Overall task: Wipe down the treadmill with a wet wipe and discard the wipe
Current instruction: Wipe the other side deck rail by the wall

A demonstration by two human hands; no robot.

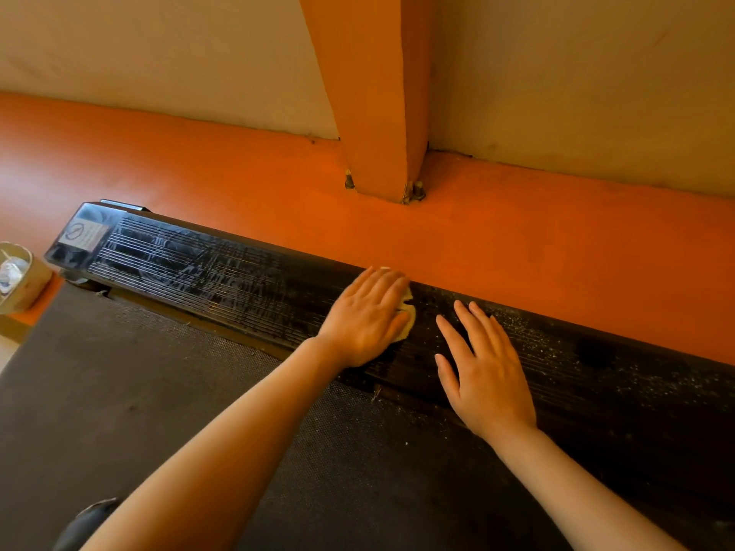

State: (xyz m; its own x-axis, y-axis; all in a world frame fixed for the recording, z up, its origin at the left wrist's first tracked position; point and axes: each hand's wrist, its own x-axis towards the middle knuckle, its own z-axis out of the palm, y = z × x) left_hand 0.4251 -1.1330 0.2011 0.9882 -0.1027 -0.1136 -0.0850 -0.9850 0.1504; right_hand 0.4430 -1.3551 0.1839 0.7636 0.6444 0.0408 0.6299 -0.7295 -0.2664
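Note:
The treadmill's black ribbed side rail (222, 280) runs from upper left to lower right, with the dark belt (159, 391) below it. My left hand (366, 316) lies flat on the rail and presses a pale wet wipe (409, 310), whose edge shows at my fingertips. The rail left of that hand looks wet and streaked. My right hand (483, 365) rests flat with fingers spread on the dusty, speckled stretch of rail just to the right, holding nothing.
An orange floor (517, 232) lies beyond the rail, with an orange post (378, 113) bolted to it and a beige wall behind. A small container (16, 276) with something crumpled and white inside stands at the far left, by the rail's end cap (79, 236).

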